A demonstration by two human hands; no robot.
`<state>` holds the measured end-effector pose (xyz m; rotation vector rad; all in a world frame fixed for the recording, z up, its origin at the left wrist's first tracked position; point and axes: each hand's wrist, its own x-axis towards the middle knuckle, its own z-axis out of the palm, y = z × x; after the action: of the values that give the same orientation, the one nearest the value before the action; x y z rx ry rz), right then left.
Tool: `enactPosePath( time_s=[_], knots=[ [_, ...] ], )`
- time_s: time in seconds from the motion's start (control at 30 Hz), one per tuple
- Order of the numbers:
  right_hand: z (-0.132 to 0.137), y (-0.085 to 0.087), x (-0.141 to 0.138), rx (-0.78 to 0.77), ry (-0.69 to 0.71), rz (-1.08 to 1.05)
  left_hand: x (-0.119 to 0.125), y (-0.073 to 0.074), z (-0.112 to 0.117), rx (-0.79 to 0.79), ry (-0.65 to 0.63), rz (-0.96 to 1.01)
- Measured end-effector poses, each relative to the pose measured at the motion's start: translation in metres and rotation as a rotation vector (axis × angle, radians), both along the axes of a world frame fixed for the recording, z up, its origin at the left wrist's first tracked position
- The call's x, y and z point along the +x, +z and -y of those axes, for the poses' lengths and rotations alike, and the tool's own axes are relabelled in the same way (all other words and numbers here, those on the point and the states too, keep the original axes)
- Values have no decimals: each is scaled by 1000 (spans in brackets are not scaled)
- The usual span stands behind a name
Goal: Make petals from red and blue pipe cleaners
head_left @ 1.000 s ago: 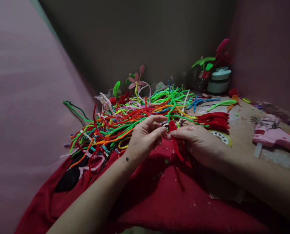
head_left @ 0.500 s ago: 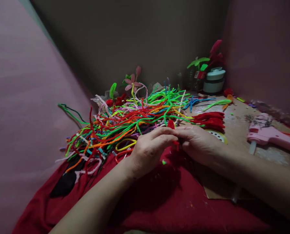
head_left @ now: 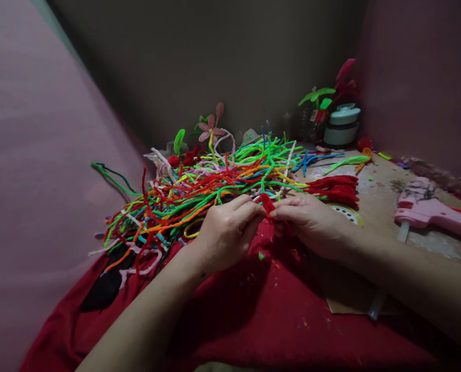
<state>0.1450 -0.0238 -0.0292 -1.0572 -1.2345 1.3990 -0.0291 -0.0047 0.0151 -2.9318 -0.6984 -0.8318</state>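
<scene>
Between my two hands is a short red pipe-cleaner piece [head_left: 267, 203], bent into a narrow petal-like shape, over the front edge of the pile. My left hand [head_left: 230, 227] pinches it from the left, with fingers curled and their tips close to it. My right hand [head_left: 308, 219] grips its lower right part between thumb and fingers. Its lower end is partly hidden by the fingers. Just behind lies a heap of pipe cleaners [head_left: 215, 181] in many colours. A bundle of red looped pieces [head_left: 333, 190] rests beyond my right hand.
A pink glue gun [head_left: 420, 212] lies at the right on a brown board [head_left: 347, 305]. A white perforated disc [head_left: 346, 214] is near my right wrist. Pipe-cleaner flowers [head_left: 211, 129] and a pale lidded jar [head_left: 342, 126] stand at the back. Red cloth [head_left: 234, 320] covers the front.
Both hands have shifted slightly: the left has drawn left and its fingers have curled tighter. The red piece has tilted to the left and shows more between the fingertips.
</scene>
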Motion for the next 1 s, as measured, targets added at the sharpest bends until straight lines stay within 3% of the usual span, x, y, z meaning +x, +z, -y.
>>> enactPosePath(
  time_s=[0.3,0.5,1.0],
  knots=[
    [6,9,-2,71,-76,273,4,-8,7,264,130,-250],
    [7,9,-5,92,-98,359,9,-10,18,421,129,-355],
    [6,6,-4,66,-117,374,16,-14,30,367,138,-455]
  ],
)
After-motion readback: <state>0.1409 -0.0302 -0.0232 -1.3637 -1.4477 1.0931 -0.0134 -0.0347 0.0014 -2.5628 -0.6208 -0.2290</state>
